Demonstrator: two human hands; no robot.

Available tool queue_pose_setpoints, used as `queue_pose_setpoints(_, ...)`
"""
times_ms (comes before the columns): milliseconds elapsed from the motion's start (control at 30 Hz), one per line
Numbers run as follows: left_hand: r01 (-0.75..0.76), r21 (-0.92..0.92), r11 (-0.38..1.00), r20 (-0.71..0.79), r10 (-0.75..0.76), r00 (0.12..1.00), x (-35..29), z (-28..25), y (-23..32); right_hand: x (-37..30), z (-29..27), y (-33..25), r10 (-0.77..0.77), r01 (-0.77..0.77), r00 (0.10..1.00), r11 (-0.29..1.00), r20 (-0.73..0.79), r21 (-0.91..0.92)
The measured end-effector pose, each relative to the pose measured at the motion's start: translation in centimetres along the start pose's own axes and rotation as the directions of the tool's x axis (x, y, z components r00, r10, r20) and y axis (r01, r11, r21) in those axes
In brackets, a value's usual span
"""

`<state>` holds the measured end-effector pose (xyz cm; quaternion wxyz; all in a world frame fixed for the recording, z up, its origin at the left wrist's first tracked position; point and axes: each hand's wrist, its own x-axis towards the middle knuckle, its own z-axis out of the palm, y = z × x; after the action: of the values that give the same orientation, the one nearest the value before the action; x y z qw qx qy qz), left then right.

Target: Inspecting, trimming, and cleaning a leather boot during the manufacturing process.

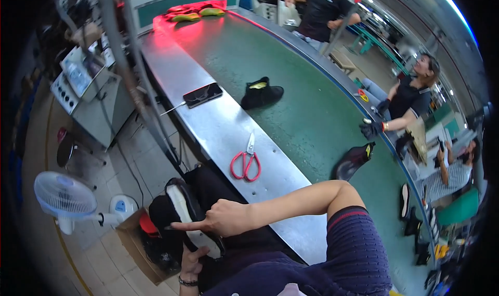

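In my lap, at the lower left, I hold a black shoe [181,207] with its long white sole side facing up. My left hand [191,261] grips its near end from below, thumb against the edge. Across the middle lies my right hand [226,219], its index finger stretched over the white surface. The other right fingers are curled at the shoe's edge, partly hidden. Red-handled scissors [246,163] lie on the metal ledge [283,192] to the right of the shoe.
A phone [202,95] with a white cable rests on the ledge. Black shoes [262,93] and a dark boot [353,161] stand on the green conveyor belt [312,119]. Co-workers [408,96] are across it. A cardboard box [138,249] and a fan [65,200] stand left.
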<state>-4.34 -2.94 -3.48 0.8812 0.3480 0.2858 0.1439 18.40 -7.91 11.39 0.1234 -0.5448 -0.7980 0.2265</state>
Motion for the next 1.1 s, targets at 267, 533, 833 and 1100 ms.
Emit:
queue_pose_setpoints(267,-0.277,0.656,0.702,0.059,0.319,0.946,6.2,1.2,8.3,-5.9,4.9,3.2,0.368,-0.236,0.810,0.917,-0.457,0.321)
queue_pose_setpoints(533,-0.002,0.993,0.119,-0.057,0.494,0.868,11.7,2.2,10.6,-16.9,9.2,5.4,0.801,-0.716,0.117,0.478,-0.587,0.510)
queue_pose_setpoints(833,-0.212,0.966,0.151,0.184,0.179,0.966,17.5,6.3,9.6,-21.1,14.1,8.3,0.821,-0.764,-0.080,0.315,-0.565,0.564)
queue_pose_setpoints(1100,-0.220,0.954,0.205,0.236,-0.057,0.970,18.1,8.1,8.6,-20.3,16.1,8.4,0.787,-0.784,-0.157,0.268,-0.597,0.560)
